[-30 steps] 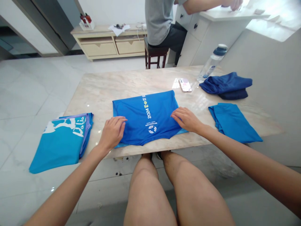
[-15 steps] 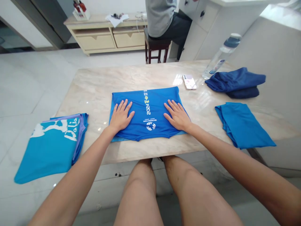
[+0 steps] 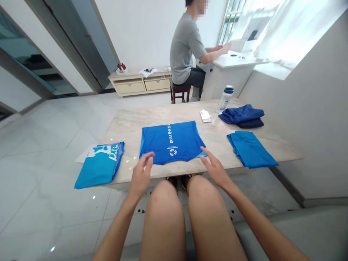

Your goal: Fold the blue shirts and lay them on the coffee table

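A blue T-shirt [image 3: 157,142] with white and yellow print lies flat on the table, its sides folded in and its neckline towards me. My left hand [image 3: 141,172] is raised near the shirt's near left corner, fingers apart and holding nothing. Over by the near right corner hovers my right hand [image 3: 213,166], open with thumb and fingers spread. Left of the shirt is a stack of folded clothes [image 3: 98,169], teal on top with white lettering. A folded blue garment [image 3: 251,149] rests to the right.
The marble-look table [image 3: 130,117] also holds a phone [image 3: 206,116], a water bottle [image 3: 225,99] and a crumpled navy garment [image 3: 241,116]. Beyond it, a person in a grey shirt [image 3: 182,50] sits on a stool [image 3: 179,88] at a white desk [image 3: 233,61]. A low cabinet [image 3: 130,87] stands behind.
Both my hands have lifted off the shirt and drawn back towards me. The view has tilted up and shows more of the room. The shirt stays flat.
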Motion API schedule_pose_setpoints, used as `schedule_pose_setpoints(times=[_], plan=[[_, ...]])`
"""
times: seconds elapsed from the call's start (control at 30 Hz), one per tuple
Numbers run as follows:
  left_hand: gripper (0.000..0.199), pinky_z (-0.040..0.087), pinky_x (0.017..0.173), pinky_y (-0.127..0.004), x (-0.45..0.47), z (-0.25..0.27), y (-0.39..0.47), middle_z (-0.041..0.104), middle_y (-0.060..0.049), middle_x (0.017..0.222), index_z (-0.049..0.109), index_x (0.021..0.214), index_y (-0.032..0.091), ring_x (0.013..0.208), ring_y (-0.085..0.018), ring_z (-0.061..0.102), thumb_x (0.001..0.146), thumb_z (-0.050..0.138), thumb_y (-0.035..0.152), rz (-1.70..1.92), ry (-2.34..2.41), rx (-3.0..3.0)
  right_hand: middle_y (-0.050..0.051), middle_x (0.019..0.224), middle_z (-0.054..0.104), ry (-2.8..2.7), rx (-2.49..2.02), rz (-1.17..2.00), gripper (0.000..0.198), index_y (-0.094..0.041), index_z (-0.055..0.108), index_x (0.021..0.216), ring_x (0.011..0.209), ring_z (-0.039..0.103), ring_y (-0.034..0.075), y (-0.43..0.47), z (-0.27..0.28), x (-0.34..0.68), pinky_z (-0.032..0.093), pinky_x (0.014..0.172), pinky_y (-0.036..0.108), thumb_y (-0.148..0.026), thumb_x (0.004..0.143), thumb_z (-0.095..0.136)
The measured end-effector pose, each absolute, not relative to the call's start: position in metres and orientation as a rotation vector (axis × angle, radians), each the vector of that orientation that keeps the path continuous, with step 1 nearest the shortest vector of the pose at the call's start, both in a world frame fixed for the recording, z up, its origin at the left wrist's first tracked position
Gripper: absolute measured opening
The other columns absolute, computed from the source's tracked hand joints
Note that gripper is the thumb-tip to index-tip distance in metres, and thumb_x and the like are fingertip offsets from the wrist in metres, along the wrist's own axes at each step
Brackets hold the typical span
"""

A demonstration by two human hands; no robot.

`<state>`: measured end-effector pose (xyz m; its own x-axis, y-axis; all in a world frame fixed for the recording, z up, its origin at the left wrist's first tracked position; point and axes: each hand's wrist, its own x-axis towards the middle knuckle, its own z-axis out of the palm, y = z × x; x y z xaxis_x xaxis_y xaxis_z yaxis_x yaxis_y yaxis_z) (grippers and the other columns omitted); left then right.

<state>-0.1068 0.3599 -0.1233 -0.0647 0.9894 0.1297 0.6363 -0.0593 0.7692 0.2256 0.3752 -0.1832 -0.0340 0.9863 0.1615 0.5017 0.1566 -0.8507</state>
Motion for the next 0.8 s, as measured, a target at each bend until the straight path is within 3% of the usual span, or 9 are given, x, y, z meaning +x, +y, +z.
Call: schedule_pose_setpoints(times=[0.1,0.17,0.23,0.3,0.4,0.63,0.8], plan=[[0.051,0.053,0.126,-0.049,-0.078,-0.116,0.262,0.07,-0.003,0.153,0.072,0.145,0.04,0.146,-0.029,0.065,0.112,0.034,0.05,0.88,1.546,1.608,-0.002,0.159,0.064,-1.347,-1.366,1.191,0.062,-0.045,0.063,0.159,0.155,0.054,0.033,0.276,-0.176,0.221,0.041,0.132,0.065,-0.068,0.109,0.034],[0.058,0.05,0.129,-0.055,-0.062,-0.127,0.203,0.055,0.001,0.169,0.048,0.167,0.047,0.156,-0.03,0.055,0.111,0.032,0.047,0.934,1.719,1.588,-0.011,0.168,0.053,-1.271,-1.451,1.186,0.064,-0.054,0.049,0.166,0.159,0.048,0.032,0.21,-0.18,0.218,0.048,0.129,0.06,-0.067,0.103,0.044],[0.07,0.048,0.129,-0.065,-0.052,-0.145,0.157,0.039,0.0,0.179,0.023,0.177,0.047,0.162,-0.035,0.045,0.108,0.036,0.046,0.945,1.921,1.66,-0.021,0.17,0.044,-1.265,-1.581,1.072,0.075,-0.067,0.039,0.164,0.161,0.042,0.031,0.156,-0.188,0.214,0.061,0.117,0.057,-0.064,0.093,0.062],[0.086,0.054,0.121,-0.071,-0.05,-0.163,0.129,0.03,-0.002,0.183,0.01,0.179,0.046,0.162,-0.041,0.043,0.103,0.049,0.047,0.917,2.039,1.82,-0.018,0.172,0.039,-1.285,-1.648,0.926,0.092,-0.066,0.033,0.168,0.16,0.041,0.042,0.119,-0.198,0.208,0.057,0.118,0.072,-0.061,0.086,0.074],[0.098,0.06,0.11,-0.075,-0.056,-0.176,0.115,0.023,-0.005,0.185,0.009,0.179,0.047,0.16,-0.047,0.044,0.095,0.061,0.044,0.886,2.092,2.024,-0.01,0.177,0.036,-1.36,-1.706,0.599,0.112,-0.058,0.023,0.174,0.157,0.042,0.055,0.102,-0.208,0.2,0.049,0.116,0.086,-0.062,0.079,0.082],[0.102,0.051,0.125,-0.066,-0.064,-0.159,0.132,0.016,-0.002,0.186,0.001,0.18,0.043,0.167,-0.042,0.033,0.097,0.061,0.047,0.787,2.014,2.065,-0.005,0.178,0.039,-1.519,-1.677,0.593,0.112,-0.061,0.009,0.175,0.155,0.048,0.05,0.128,-0.203,0.213,0.046,0.121,0.081,-0.066,0.085,0.075],[0.093,0.052,0.123,-0.065,-0.053,-0.149,0.128,0.024,-0.009,0.185,0.008,0.18,0.041,0.163,-0.042,0.041,0.103,0.06,0.041,0.863,2.057,2.061,0.003,0.179,0.039,-1.578,-1.673,0.497,0.103,-0.049,0.012,0.178,0.157,0.05,0.045,0.122,-0.191,0.215,0.048,0.124,0.072,-0.063,0.094,0.07]])
